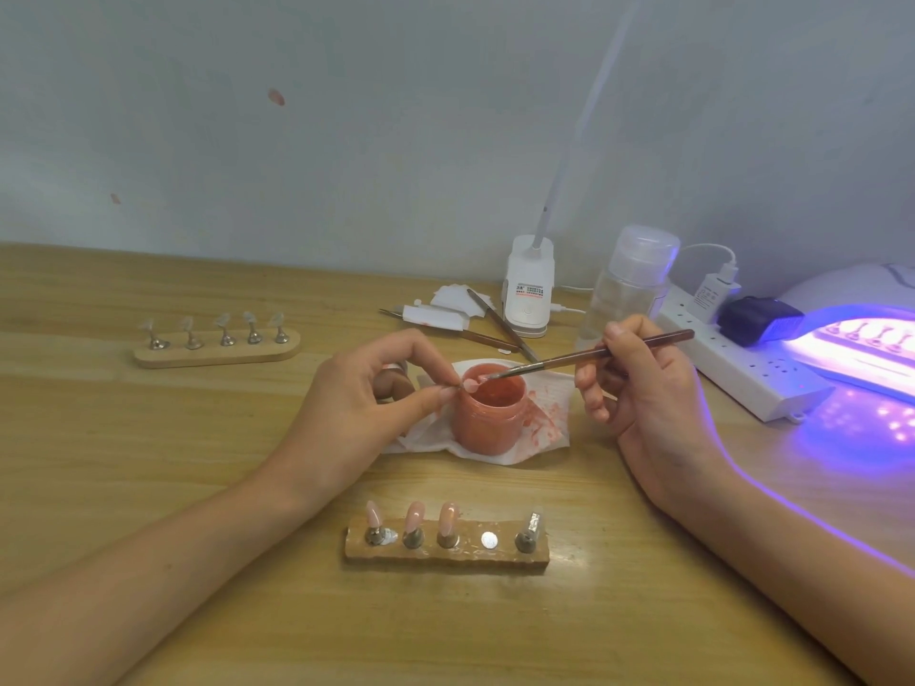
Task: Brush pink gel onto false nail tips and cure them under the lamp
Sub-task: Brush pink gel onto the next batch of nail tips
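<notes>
Left grip [356, 388] pinches nail tip [470, 385] — barely visible beside brush [594, 351]; lamp [841, 289] cropped.

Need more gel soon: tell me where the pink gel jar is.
In the head view, the pink gel jar stands mid-table on a stained tissue, between the left hand and right hand.

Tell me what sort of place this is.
Probably a nail-art workbench, home or salon unclear: a glowing curing lamp, a wooden stand of false nail tips, and an open jar of pink gel on a wooden table.
</notes>
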The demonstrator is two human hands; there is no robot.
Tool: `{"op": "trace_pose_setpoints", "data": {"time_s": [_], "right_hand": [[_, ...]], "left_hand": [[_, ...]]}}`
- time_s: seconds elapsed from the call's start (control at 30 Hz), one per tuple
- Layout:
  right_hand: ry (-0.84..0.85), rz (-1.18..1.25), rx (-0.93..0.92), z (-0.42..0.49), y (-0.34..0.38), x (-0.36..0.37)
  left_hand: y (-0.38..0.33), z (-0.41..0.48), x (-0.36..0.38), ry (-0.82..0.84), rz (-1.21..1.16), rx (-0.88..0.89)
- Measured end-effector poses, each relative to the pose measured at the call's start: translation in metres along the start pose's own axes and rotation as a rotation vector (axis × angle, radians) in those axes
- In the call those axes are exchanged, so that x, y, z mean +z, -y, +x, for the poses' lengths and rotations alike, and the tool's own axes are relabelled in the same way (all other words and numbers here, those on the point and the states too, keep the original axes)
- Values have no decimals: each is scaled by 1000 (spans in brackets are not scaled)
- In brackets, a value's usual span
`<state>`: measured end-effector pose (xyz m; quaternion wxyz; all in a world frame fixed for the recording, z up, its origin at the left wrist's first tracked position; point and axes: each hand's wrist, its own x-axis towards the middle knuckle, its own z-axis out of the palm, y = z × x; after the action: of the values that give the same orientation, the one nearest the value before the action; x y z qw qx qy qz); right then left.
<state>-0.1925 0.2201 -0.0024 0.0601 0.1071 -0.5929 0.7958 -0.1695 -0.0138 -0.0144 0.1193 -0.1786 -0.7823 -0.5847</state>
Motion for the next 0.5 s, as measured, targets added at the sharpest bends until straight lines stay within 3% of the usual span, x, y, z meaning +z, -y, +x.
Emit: {"op": "trace_pose_setpoints", "data": {"time_s": [0.5], "right_hand": [[48,-48,-38,-1,-1,1]], "left_hand": [[-3,-1,2,-8,18,45]]}}
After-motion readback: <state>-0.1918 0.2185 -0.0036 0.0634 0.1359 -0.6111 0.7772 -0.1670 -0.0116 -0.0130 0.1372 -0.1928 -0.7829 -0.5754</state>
